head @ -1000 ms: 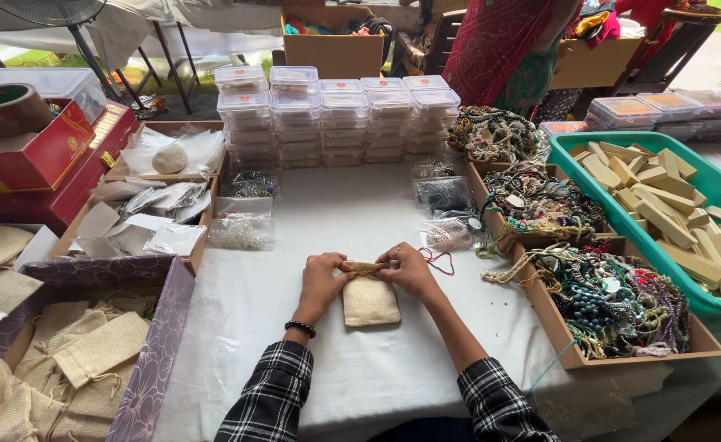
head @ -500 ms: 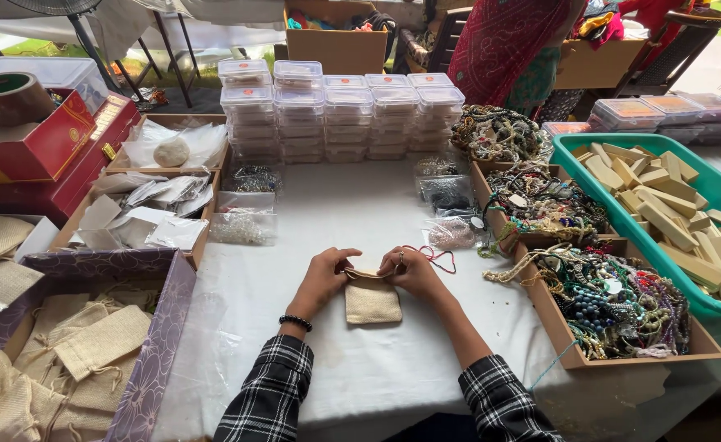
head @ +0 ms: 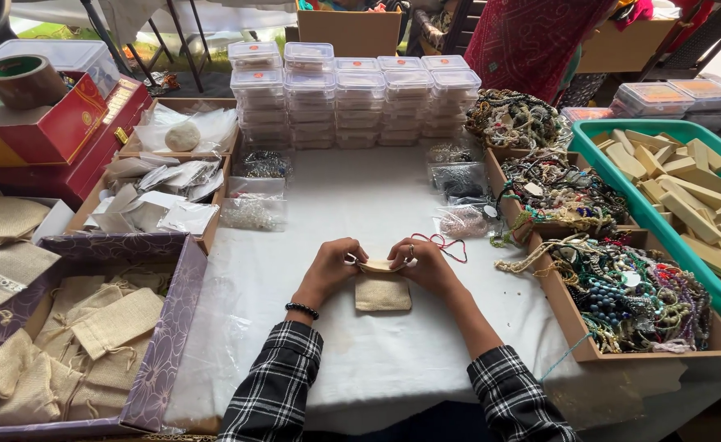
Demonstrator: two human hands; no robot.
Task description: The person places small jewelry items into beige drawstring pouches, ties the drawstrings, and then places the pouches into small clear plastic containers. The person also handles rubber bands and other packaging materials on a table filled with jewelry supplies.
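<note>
A: Where's your pouch?
B: The small burlap pouch [head: 383, 291] lies mid-counter [head: 360, 213], toward the near edge; your left hand [head: 328, 268] and right hand [head: 423, 263] both pinch its mouth open.
A: Step?
B: Likely filling; next you need one hand freed

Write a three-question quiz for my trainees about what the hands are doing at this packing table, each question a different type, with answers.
1. True or false: both hands hold the top edge of the small beige burlap pouch.
2. Which box holds more beige pouches? A) purple floral cardboard box B) teal plastic tray C) red box
3. Fill in: the left hand wears a black beaded ____ on its wrist.

Key
1. True; the right hand pinches it too.
2. A
3. bracelet
</note>
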